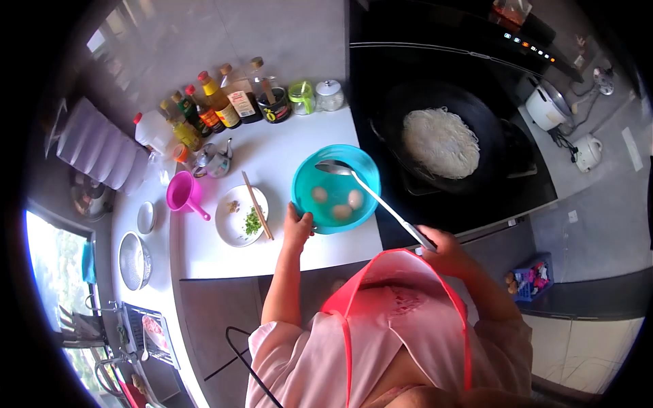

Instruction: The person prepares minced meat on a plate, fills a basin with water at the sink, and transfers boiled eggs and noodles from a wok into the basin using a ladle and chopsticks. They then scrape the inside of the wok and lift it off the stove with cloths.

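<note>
Fingers of the right hand are wrapped around the long spoon, while the turquoise bowl, beside the cooktop, is held at its rim by the left hand. Egg-like pieces inside could be split if the spoon were jabbed downward.

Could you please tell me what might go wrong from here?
The turquoise bowl, gripped at its rim by the left hand, is close to the cooktop, so a knock might spill its contents that way. The ladle in the right hand might damage the pale round items in the bowl if it bumps them. The chopsticks lying across the white dish could roll off if bumped.
</note>
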`<action>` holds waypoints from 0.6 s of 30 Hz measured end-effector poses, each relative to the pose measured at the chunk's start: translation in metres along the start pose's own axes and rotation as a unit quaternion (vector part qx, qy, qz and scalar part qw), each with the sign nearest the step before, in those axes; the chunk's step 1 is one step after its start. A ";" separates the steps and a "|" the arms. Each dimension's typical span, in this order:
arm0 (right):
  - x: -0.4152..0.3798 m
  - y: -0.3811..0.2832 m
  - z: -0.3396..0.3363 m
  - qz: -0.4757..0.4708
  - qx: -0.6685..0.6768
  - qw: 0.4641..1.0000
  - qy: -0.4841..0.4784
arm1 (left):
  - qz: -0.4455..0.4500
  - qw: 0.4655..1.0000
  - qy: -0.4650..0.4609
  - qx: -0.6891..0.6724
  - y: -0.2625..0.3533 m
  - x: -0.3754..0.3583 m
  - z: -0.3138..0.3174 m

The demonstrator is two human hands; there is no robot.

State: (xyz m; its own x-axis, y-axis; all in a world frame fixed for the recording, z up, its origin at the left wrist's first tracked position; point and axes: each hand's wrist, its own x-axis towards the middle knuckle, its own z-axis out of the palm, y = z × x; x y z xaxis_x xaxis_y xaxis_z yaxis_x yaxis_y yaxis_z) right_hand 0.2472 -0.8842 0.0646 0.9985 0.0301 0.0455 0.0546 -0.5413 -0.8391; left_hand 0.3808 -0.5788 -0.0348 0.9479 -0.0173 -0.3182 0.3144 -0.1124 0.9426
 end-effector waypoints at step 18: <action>-0.003 -0.006 -0.015 0.228 0.372 0.877 -0.202 | -0.103 0.983 0.144 -0.037 -0.037 -0.057 -0.075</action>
State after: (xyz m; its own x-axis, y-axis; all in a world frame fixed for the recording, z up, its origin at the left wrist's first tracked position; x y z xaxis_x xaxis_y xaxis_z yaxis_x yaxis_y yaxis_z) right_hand 0.2443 -0.8940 0.0775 0.8270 0.3295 -0.4556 -0.5151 0.1193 -0.8488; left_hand 0.3192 -0.4991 -0.0435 0.8356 0.2823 -0.4712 0.4942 -0.0119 0.8693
